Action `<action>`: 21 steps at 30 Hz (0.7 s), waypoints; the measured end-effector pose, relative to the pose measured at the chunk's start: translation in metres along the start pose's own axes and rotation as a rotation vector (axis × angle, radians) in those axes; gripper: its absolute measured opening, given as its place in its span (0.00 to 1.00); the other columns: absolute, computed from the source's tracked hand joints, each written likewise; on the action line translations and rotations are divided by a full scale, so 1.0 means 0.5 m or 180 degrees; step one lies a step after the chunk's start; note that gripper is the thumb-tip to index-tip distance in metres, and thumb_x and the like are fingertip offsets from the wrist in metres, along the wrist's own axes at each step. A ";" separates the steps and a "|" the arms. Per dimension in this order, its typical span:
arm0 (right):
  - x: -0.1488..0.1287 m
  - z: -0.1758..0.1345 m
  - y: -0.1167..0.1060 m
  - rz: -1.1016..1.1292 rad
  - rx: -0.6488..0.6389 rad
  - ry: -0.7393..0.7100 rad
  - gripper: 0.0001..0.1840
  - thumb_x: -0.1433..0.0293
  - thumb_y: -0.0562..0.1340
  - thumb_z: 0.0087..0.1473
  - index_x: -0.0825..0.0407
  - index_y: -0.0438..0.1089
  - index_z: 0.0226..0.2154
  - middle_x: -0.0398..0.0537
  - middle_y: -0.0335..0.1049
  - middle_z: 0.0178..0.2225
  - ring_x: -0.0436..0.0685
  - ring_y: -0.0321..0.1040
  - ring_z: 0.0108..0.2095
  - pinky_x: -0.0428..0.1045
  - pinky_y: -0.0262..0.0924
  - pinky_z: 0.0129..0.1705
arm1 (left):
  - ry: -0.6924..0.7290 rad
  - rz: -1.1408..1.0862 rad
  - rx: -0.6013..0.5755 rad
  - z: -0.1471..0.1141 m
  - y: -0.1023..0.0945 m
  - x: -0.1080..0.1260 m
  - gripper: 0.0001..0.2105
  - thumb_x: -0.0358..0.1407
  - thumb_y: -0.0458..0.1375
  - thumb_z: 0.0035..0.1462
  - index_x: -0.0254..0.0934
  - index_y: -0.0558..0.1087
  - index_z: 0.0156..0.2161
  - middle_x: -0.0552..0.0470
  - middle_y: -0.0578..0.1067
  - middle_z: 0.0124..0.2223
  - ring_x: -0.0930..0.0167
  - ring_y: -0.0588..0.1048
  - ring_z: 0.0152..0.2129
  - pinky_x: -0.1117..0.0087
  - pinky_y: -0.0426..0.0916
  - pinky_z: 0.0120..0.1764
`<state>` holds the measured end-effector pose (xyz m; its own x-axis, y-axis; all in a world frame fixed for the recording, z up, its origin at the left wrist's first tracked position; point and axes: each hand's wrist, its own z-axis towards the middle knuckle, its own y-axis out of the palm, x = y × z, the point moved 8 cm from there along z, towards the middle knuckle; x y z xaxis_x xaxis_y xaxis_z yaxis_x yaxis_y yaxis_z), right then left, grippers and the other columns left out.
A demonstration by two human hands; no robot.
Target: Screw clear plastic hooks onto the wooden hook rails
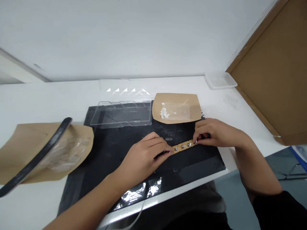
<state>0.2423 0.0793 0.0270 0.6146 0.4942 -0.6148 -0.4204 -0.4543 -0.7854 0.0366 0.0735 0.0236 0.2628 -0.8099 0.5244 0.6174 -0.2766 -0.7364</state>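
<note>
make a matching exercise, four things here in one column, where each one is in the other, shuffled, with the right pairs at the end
Things
1. left hand
2. curved black bar
3. right hand
4. clear tub

Places
A. at the right end of the tan strip
B. at the back right, by the cardboard
C. at the left end of the tan strip
D. across the leftmost brown tray

Pairs: 1-C, 2-D, 3-A, 4-B
</note>
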 end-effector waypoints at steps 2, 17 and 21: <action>-0.001 0.000 -0.001 0.0007 0.0013 -0.0009 0.07 0.72 0.67 0.65 0.46 0.82 0.42 0.43 0.74 0.36 0.49 0.69 0.31 0.46 0.62 0.34 | -0.0036 -0.0015 0.0034 -0.001 0.001 -0.003 0.05 0.33 0.63 0.69 0.40 0.82 0.44 0.50 0.84 0.39 0.67 0.78 0.36 0.64 0.77 0.41; 0.004 -0.013 -0.031 0.0165 0.0273 0.0301 0.09 0.62 0.70 0.62 0.48 0.77 0.43 0.45 0.79 0.37 0.52 0.73 0.34 0.48 0.67 0.36 | 0.0085 0.0606 0.0183 0.000 -0.064 -0.036 0.10 0.39 0.59 0.73 0.39 0.83 0.46 0.51 0.86 0.41 0.70 0.83 0.34 0.69 0.79 0.39; 0.014 -0.020 -0.037 0.0392 0.0283 0.0487 0.18 0.57 0.76 0.54 0.49 0.70 0.35 0.42 0.77 0.32 0.52 0.72 0.30 0.48 0.66 0.32 | 0.0189 0.0870 -0.0017 -0.006 -0.052 -0.041 0.12 0.36 0.56 0.74 0.38 0.81 0.53 0.48 0.86 0.43 0.68 0.84 0.38 0.68 0.80 0.41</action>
<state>0.2613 0.0837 0.0377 0.6462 0.3175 -0.6940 -0.5517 -0.4340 -0.7123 0.0128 0.0958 0.0305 0.3751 -0.8836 0.2802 0.5257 -0.0462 -0.8494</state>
